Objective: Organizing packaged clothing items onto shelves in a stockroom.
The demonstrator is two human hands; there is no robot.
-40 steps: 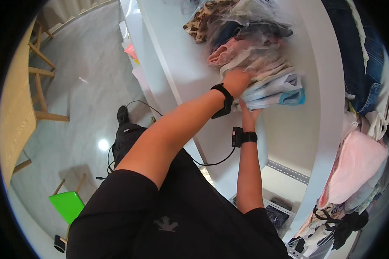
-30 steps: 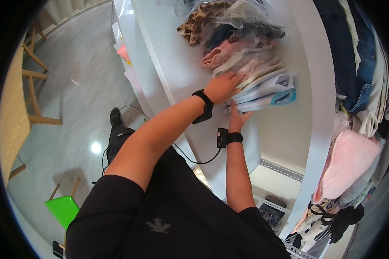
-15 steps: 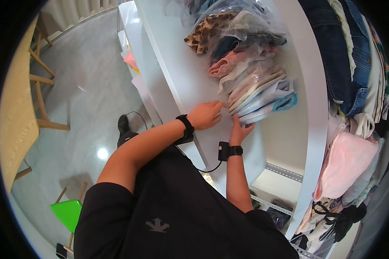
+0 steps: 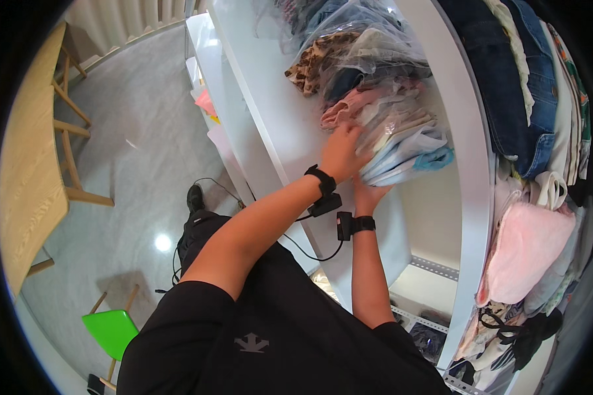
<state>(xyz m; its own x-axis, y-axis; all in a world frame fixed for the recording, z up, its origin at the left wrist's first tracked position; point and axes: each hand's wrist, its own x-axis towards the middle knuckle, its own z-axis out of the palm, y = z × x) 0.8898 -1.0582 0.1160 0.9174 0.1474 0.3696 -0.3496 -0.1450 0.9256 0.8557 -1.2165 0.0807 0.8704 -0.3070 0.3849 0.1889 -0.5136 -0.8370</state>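
Grey floor [image 4: 132, 224] fills the left side. White shelf [image 4: 280, 118] slants through the middle, wooden table [image 4: 36, 151] at far left, hanging clothes [image 4: 540, 85] packed along the right, a pink fluffy piece [image 4: 534, 250] among them. Row of bagged clothes [image 4: 389, 49] lies on the shelf, farther out from the person. Green seat [image 4: 109, 332] at lower left.

Nearest end of the row: pale blue-and-white bundle [image 4: 402, 157], folded, lying on the shelf with cream folded layers [image 4: 402, 128] just beyond it and a salmon-pink piece [image 4: 342, 108] past those. The bundle's long axis runs from its left end, at the hands, out to the right and slightly away from the person.

Left hand [image 4: 341, 155] is at the left ends of the layers, fingers bent and a little apart; can't tell if they grip. Bundle lies to its right. Right hand [image 4: 372, 196] is nearer the bundle, at its near lower edge; bundle sits beyond it and to the right. Its fingertips are hidden, so closed or loose can't be told. Black wrist straps [image 4: 364, 224] on both arms.
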